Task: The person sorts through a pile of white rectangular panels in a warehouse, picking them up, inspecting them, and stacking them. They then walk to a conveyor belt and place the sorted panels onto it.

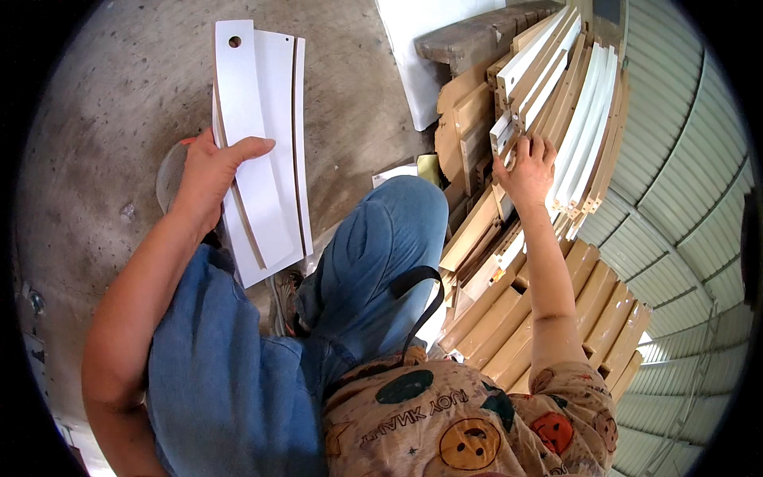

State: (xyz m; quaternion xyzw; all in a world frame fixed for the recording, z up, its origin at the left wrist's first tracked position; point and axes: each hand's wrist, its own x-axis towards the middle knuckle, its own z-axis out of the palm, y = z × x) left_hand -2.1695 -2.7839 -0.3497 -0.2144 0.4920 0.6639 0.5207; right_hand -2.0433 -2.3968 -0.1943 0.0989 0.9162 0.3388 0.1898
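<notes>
My left hand (205,171) is closed round the left edge of some white boards, thumb across the top one. That top board (236,75) is a narrow strip with a round hole near its far end. Under it lies a wider white panel (280,103) with a dark groove along its right side. At the right, my right hand (528,171) has its fingers curled at the end of a white board (503,132) in a tall stack. The fingertips pinch its near end, though the exact grip is partly hidden.
Many white and brown boards (584,131) are stacked at the right, beside a thick wooden beam (485,36). Below them are rows of brown cardboard-wrapped packs (548,318). A white sheet (417,71) stands at the back. Concrete floor (127,95) stretches to the left.
</notes>
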